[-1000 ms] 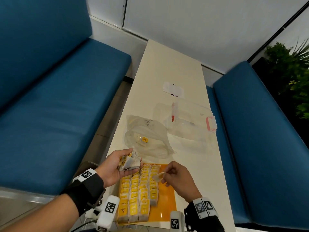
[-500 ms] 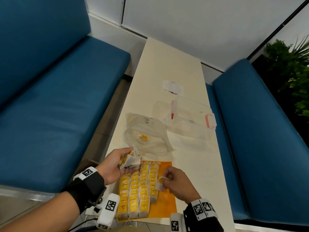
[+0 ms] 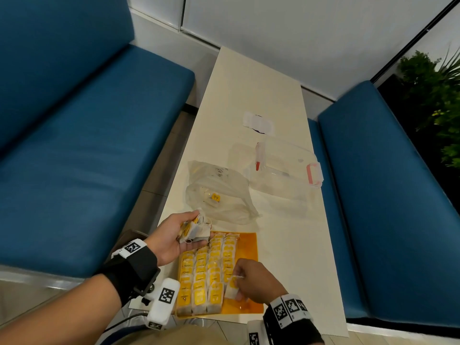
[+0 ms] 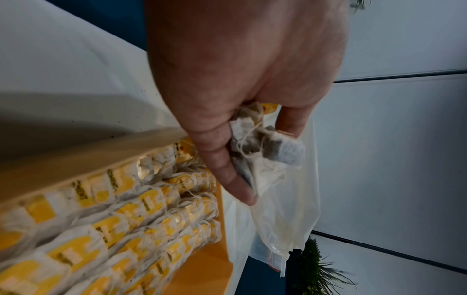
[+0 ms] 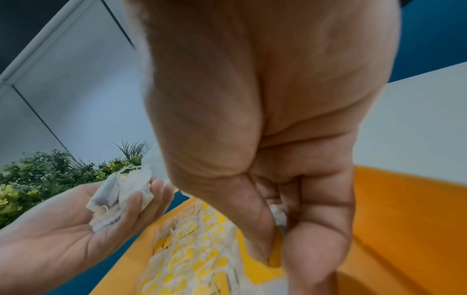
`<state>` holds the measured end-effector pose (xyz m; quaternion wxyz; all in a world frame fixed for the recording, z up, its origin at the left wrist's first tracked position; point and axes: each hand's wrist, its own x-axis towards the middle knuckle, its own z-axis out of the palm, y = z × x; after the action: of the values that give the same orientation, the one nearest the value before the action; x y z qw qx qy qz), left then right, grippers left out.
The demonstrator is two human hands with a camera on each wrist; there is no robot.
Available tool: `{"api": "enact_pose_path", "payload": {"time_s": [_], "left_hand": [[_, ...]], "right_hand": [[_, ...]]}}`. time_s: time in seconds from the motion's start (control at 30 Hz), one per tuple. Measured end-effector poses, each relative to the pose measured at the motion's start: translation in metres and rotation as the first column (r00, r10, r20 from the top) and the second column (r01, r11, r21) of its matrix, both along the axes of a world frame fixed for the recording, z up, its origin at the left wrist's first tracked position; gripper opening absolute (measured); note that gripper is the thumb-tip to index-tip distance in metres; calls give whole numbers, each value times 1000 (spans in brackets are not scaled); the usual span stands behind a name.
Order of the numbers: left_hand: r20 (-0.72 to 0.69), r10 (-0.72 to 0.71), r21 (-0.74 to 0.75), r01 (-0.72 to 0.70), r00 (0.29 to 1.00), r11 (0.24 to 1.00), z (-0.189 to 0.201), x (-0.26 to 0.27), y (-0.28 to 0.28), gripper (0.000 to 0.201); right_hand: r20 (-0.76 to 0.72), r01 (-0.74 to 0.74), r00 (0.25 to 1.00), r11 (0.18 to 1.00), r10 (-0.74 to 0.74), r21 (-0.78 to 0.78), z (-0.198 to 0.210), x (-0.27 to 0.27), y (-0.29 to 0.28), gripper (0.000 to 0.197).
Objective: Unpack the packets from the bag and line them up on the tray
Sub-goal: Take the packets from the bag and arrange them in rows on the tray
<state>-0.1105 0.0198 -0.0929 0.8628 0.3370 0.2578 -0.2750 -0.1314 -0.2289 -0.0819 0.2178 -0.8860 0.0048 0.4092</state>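
Observation:
An orange tray [image 3: 249,247] lies at the table's near end, with rows of yellow-and-white packets [image 3: 206,272] lined up on its left part. My left hand [image 3: 174,235] hovers palm up over the tray's far left corner and cups a small bunch of packets [image 3: 195,229] [image 4: 267,147] [image 5: 121,197]. My right hand [image 3: 251,280] [image 5: 275,225] is low over the tray's near right area and pinches one packet [image 3: 232,290] beside the right-most row. The clear plastic bag [image 3: 219,192] lies beyond the tray with one packet [image 3: 213,197] inside.
A clear plastic box [image 3: 281,168] with pink latches stands on the table behind the bag, and a white slip [image 3: 258,122] lies further back. Blue benches [image 3: 74,158] flank the narrow table [image 3: 249,83]. A green plant [image 3: 438,95] stands at the far right.
My right hand has carried its packet from the far part of the tray toward me, down to the near end of the right-most row. The left hand has held its bunch still.

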Motion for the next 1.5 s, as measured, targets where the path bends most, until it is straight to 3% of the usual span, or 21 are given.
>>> {"api": "enact_pose_path", "payload": {"time_s": [0.37, 0.73, 1.0, 1.2, 1.5], "left_hand": [[3, 1, -1, -1, 1000, 1000, 0, 0, 0, 48], [6, 0, -1, 0, 1000, 1000, 2, 0, 0, 45], [-12, -3, 18, 3, 1000, 1000, 0, 0, -1, 47], [-29, 0, 17, 0, 1000, 1000, -2, 0, -1, 50], [-37, -3, 24, 4, 999, 1000, 4, -3, -2, 45]], "right_hand": [[5, 24, 1000, 999, -24, -44, -13, -6, 10, 22], [64, -109, 990, 974, 123, -196, -23, -9, 12, 35], [119, -69, 988, 977, 94, -200, -20, -14, 17, 16], [122, -118, 982, 970, 146, -213, -15, -18, 20, 43], [182, -77, 977, 978, 112, -191, -15, -21, 25, 37]]}}
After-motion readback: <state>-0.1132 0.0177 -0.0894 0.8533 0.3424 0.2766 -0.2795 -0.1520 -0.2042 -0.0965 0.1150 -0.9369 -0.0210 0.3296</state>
